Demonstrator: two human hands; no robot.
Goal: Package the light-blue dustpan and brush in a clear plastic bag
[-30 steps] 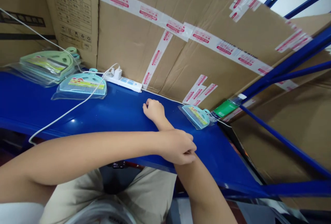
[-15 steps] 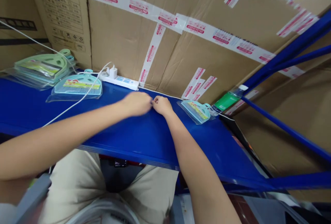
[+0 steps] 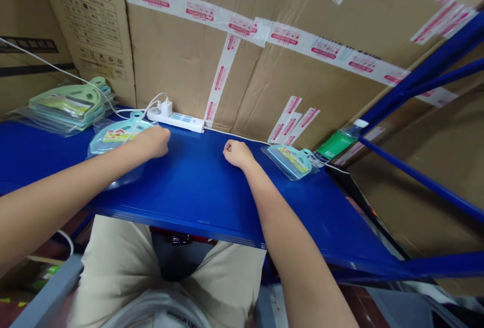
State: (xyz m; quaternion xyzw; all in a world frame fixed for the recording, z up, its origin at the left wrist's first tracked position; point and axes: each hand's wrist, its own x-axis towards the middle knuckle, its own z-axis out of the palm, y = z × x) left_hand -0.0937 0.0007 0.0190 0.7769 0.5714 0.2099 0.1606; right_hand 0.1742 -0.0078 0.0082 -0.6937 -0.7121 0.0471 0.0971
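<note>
My left hand (image 3: 154, 141) is curled at the right edge of a light-blue dustpan-shaped item in a clear bag (image 3: 113, 136); its fingers look closed, and whether they grip the bag is hidden. My right hand (image 3: 237, 153) rests as a loose fist on the blue shelf (image 3: 196, 192), and what it holds, if anything, is too small to make out. To the right of it lies another bagged light-blue item (image 3: 290, 160). At the far left sits a stack of bagged green and blue items (image 3: 68, 103).
A white power strip (image 3: 185, 121) with a plugged-in charger (image 3: 165, 108) runs along the cardboard wall (image 3: 181, 65). A green-labelled bottle (image 3: 336, 144) leans at the right by the blue metal frame (image 3: 419, 169). A white cable crosses the left side.
My left hand has moved left, away from my right hand, to the bagged light-blue item, which has shifted right and nearer. My right hand has stayed nearly in place.
</note>
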